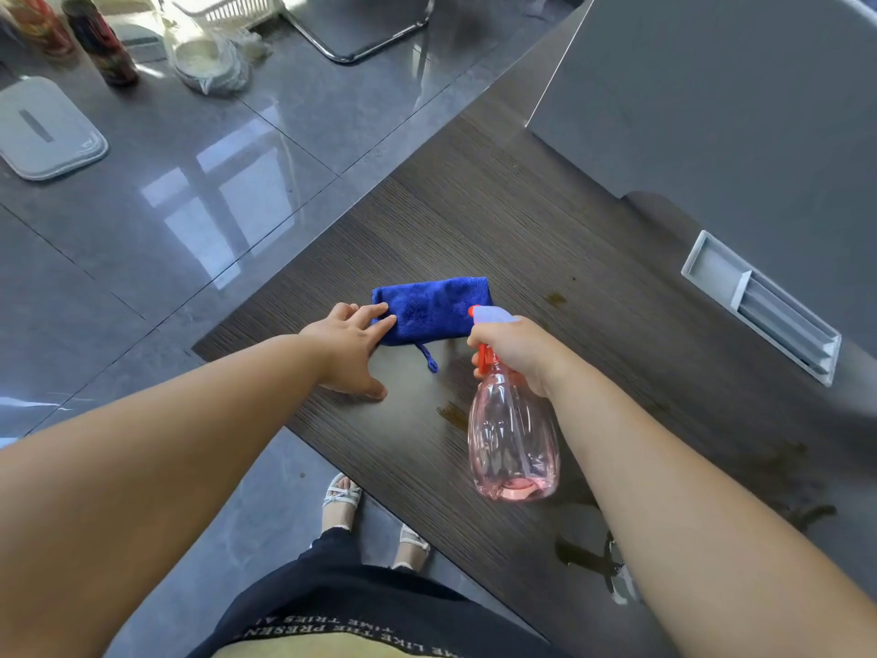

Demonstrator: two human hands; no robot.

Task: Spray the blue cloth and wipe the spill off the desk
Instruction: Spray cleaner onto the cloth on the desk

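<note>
Bottle up, cloth pinned, spill waiting on the dark wood desk (545, 220).
Nearest, the brown spill (588, 558) is partly hidden by the right forearm. The right hand (517, 353) grips the neck of the clear pink spray bottle (515, 434), tilted above the desk. The left hand (349, 346), fingers spread flat, touches the end of the folded blue cloth (432, 311) near the desk's left edge.

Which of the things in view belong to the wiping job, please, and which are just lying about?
For the job: blue cloth, pink spray bottle gripped by the right hand, brown spill on the desk, left hand touching the cloth.
Lying about, on the floor: grey lid, dark bottle, plastic bag, white basket.
</note>
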